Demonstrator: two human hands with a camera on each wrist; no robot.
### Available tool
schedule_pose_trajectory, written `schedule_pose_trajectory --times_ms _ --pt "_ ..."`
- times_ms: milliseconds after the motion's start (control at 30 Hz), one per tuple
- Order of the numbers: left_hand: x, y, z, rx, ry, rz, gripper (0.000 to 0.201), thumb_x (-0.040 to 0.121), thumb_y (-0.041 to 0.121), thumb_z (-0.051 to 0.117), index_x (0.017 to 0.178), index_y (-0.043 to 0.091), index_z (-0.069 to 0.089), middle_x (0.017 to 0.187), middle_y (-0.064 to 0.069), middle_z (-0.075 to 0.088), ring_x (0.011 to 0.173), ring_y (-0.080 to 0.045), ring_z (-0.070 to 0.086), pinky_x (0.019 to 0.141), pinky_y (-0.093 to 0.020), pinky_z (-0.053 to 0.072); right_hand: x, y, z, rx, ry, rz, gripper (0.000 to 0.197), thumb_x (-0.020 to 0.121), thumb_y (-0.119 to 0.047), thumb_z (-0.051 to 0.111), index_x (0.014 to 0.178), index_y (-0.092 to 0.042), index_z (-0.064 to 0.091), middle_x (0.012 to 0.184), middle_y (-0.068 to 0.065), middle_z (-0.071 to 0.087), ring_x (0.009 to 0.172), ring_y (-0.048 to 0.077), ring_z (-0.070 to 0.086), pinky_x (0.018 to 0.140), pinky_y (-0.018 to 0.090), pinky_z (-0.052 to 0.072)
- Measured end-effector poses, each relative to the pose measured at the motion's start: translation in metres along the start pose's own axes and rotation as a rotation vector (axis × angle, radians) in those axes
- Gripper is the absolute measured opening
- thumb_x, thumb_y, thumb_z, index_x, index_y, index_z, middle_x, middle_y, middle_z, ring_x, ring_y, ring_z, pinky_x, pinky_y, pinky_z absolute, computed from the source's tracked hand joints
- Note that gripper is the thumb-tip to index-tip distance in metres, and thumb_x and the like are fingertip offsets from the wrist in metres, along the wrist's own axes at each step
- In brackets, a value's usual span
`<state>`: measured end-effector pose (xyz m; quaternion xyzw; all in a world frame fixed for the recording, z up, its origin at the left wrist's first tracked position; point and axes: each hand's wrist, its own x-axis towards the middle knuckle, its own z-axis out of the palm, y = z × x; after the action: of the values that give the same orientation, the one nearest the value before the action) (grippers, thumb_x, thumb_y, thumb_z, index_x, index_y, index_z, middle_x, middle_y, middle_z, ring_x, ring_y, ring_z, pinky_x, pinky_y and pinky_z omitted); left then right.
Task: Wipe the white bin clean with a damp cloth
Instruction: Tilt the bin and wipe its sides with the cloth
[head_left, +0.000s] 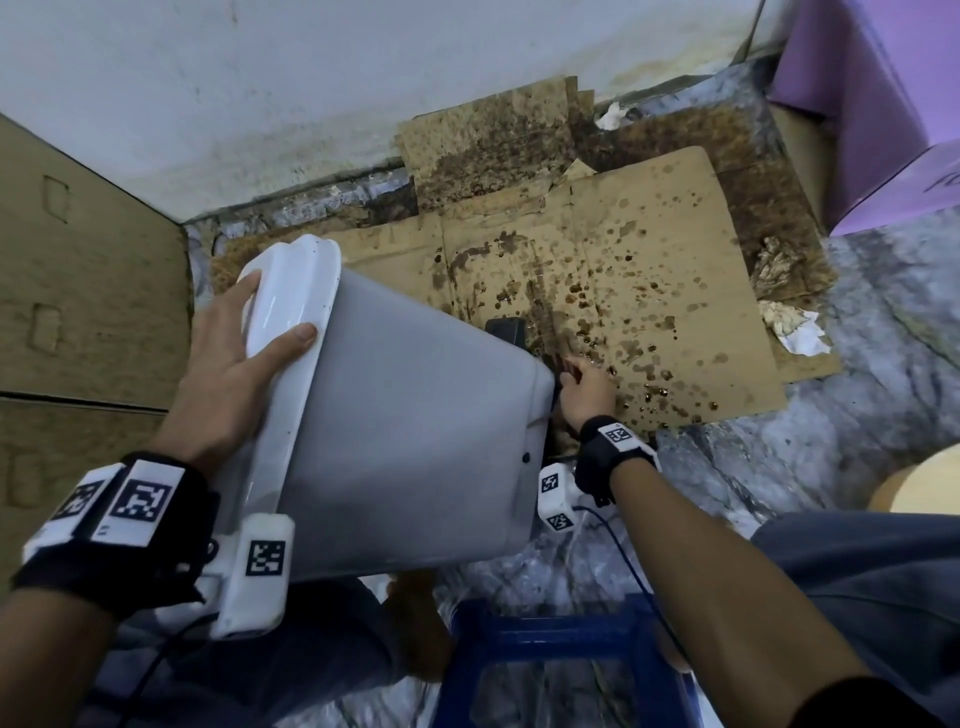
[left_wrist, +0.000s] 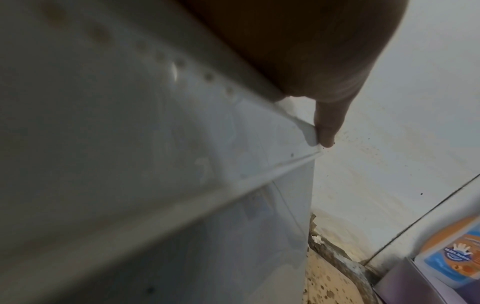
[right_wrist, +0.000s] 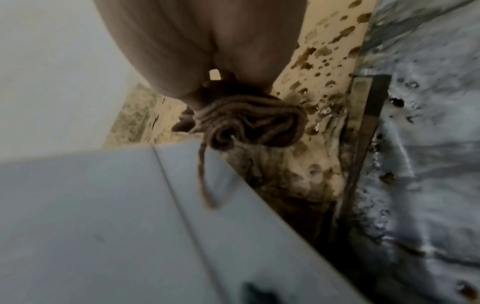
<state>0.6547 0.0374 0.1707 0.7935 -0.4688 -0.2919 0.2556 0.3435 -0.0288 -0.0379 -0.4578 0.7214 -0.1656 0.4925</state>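
The white bin (head_left: 415, 431) is tilted over to the left, its lid end up at the far left and its base near the stained cardboard. My left hand (head_left: 234, 364) grips the lid end, thumb (head_left: 296, 338) over its edge; in the left wrist view one finger (left_wrist: 326, 131) presses on the lid's corner and the bin (left_wrist: 130, 164) fills the frame. My right hand (head_left: 587, 395) is by the bin's base corner, holding a bunched brown cloth (right_wrist: 249, 123) above the bin (right_wrist: 130, 226). In the head view the cloth is mostly hidden behind the hand.
Stained, wet cardboard (head_left: 649, 291) covers the floor ahead, with crumpled paper (head_left: 795, 327) at its right edge. Cardboard boxes (head_left: 78, 312) stand at the left, a purple box (head_left: 878, 104) at the far right, a white wall (head_left: 311, 78) behind. A blue stool (head_left: 545, 654) is below me.
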Motion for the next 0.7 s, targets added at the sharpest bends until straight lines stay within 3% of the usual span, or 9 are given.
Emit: schedule_pose_trajectory --times_ms 133,267,367,467,533,700 --pt "-0.003 0.01 -0.002 0.076 -0.016 0.022 0.078 0.075 0.074 0.063 0.144 0.047 0.038 0.15 0.009 0.04 0.138 -0.017 0.04 0.113 -0.053 0.033 -0.001 -0.027 -0.019 0.149 -0.01 0.047 0.034 0.099 -0.016 0.047 0.131 -0.012 0.053 0.13 0.01 0.058 0.117 0.029 0.054 0.094 0.031 0.041" --pt "-0.014 0.035 -0.001 0.186 -0.011 -0.005 0.086 0.073 0.07 0.064 0.145 0.031 0.039 0.151 0.0 0.038 0.137 -0.023 0.039 0.113 -0.054 0.032 -0.021 -0.088 -0.025 0.308 -0.089 -0.141 0.028 0.097 -0.017 0.051 0.124 -0.015 0.058 0.122 0.006 0.062 0.11 0.023 0.058 0.091 0.03 0.044" --pt "-0.025 0.051 -0.002 0.24 -0.035 -0.04 0.082 0.079 0.054 0.073 0.146 0.023 0.038 0.152 -0.005 0.034 0.139 -0.023 0.034 0.114 -0.046 0.028 -0.045 -0.134 -0.019 0.352 -0.179 -0.286 0.028 0.094 -0.017 0.055 0.122 -0.016 0.06 0.12 0.003 0.064 0.109 0.02 0.059 0.096 0.032 0.046" --pt "-0.039 0.067 -0.002 0.235 -0.089 -0.034 0.088 0.074 0.054 0.076 0.145 0.02 0.037 0.154 -0.001 0.033 0.14 -0.02 0.033 0.112 -0.041 0.029 -0.072 -0.165 -0.01 0.326 -0.236 -0.396 0.028 0.093 -0.017 0.056 0.121 -0.016 0.061 0.119 0.004 0.065 0.11 0.02 0.059 0.097 0.035 0.046" --pt "-0.049 0.077 0.001 0.288 -0.115 -0.026 0.082 0.08 0.047 0.076 0.144 0.018 0.035 0.154 0.0 0.036 0.139 -0.023 0.037 0.107 -0.039 0.031 -0.085 -0.175 -0.007 0.255 -0.254 -0.442 0.03 0.094 -0.017 0.055 0.123 -0.014 0.061 0.122 0.005 0.065 0.112 0.021 0.058 0.098 0.033 0.045" --pt "-0.069 0.082 0.003 0.338 -0.095 -0.038 0.086 0.077 0.031 0.081 0.145 0.016 0.03 0.153 -0.005 0.036 0.137 -0.028 0.038 0.105 -0.038 0.033 -0.11 -0.17 -0.018 0.09 -0.295 -0.518 0.03 0.096 -0.018 0.053 0.124 -0.013 0.061 0.126 0.004 0.063 0.115 0.02 0.055 0.09 0.02 0.036"
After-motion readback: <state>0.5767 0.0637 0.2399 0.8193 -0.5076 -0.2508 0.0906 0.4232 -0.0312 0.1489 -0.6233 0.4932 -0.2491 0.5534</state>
